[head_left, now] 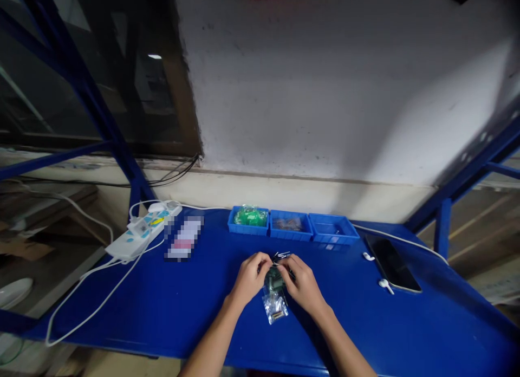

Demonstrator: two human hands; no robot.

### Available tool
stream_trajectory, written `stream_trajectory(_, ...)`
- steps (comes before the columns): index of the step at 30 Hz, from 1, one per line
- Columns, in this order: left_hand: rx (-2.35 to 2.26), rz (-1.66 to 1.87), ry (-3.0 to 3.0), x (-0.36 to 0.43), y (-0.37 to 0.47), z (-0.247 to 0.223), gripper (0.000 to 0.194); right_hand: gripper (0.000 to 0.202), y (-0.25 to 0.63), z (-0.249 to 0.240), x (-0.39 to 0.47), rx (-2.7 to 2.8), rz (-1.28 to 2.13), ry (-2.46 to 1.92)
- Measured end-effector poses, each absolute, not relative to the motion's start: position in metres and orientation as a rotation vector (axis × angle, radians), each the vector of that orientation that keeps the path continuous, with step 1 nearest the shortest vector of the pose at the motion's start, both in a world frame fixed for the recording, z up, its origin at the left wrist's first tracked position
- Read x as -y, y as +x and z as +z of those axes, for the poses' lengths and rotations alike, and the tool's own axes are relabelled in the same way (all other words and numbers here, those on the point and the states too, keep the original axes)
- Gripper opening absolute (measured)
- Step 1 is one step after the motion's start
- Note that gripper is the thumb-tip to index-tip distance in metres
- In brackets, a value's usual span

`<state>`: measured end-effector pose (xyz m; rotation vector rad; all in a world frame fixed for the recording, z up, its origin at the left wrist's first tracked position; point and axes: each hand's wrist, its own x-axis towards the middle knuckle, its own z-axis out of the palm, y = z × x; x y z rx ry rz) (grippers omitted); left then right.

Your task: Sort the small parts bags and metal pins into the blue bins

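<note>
Over the middle of the blue table, my left hand [252,277] and my right hand [299,279] face each other with fingertips close together. Both are closed in a pinch on the upper end of a clear plastic bag [274,282] with dark green contents. Below it lies a small clear packet [275,307] with brass-coloured pieces inside. Several thin metal pins [281,255] show just beyond my fingertips. My fingers partly hide the top of the bag, so whether it is open cannot be told.
Behind my hands stand blue bins with a green bag [251,217], small parts [288,224] and a few bits [333,229]. A phone [393,262] and white earbuds [385,285] lie right; a power strip [140,233] and pixelated object [184,239] left.
</note>
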<state>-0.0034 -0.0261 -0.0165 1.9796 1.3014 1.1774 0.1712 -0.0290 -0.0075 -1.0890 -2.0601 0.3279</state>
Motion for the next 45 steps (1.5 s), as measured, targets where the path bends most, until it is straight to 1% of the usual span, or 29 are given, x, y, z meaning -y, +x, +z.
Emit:
stream_trajectory(4,-1.363,1.125,1.981,0.024,-0.004,-0.022,0.021,0.012,0.169,-0.007,0.03,2.072,0.295,-1.091)
stream_trajectory(8,-1.396,1.094,2.032,0.023,-0.005,-0.022,0.028,0.018,0.17,-0.005,0.032,2.088,0.278,-1.079)
stream_trajectory(11,-1.471,1.133,2.048,0.022,-0.009,-0.021,0.024,0.017,0.181,0.003,0.029,1.966,0.245,-1.102)
stream_trajectory(14,-1.626,1.129,2.083,0.019,-0.014,-0.02,0.021,0.015,0.207,0.016,0.013,1.655,0.055,-1.195)
stream_trajectory(16,-1.737,1.05,2.108,0.016,-0.014,-0.02,0.019,0.019,0.229,0.024,-0.005,1.433,-0.118,-1.319)
stream_trajectory(18,-1.793,0.93,2.143,0.013,-0.011,-0.018,0.016,0.026,0.248,0.028,-0.024,1.317,-0.201,-1.478)
stream_trajectory(20,-1.792,0.815,2.19,0.012,-0.006,-0.014,0.012,0.036,0.26,0.025,-0.038,1.372,-0.17,-1.599)
stream_trajectory(22,-1.79,0.712,2.222,0.011,0.0,-0.011,0.009,0.041,0.264,0.016,-0.042,1.447,-0.114,-1.634)
stream_trajectory(27,-1.862,0.557,2.185,0.011,0.004,-0.01,0.006,0.038,0.249,-0.016,-0.025,1.56,0.058,-1.539)
stream_trajectory(31,-1.812,0.619,2.144,0.009,-0.003,-0.015,0.007,0.032,0.23,-0.025,-0.011,1.697,0.15,-1.442)
stream_trajectory(36,-1.789,0.818,2.081,0.009,-0.01,-0.019,0.014,0.021,0.2,-0.015,0.002,1.953,0.269,-1.283)
stream_trajectory(41,-1.637,0.923,2.138,0.013,-0.004,-0.022,0.022,0.015,0.179,-0.011,0.011,2.156,0.263,-1.13)
stream_trajectory(45,-1.568,0.956,2.154,0.015,0.0,-0.022,0.025,0.013,0.179,-0.013,0.011,2.182,0.257,-1.118)
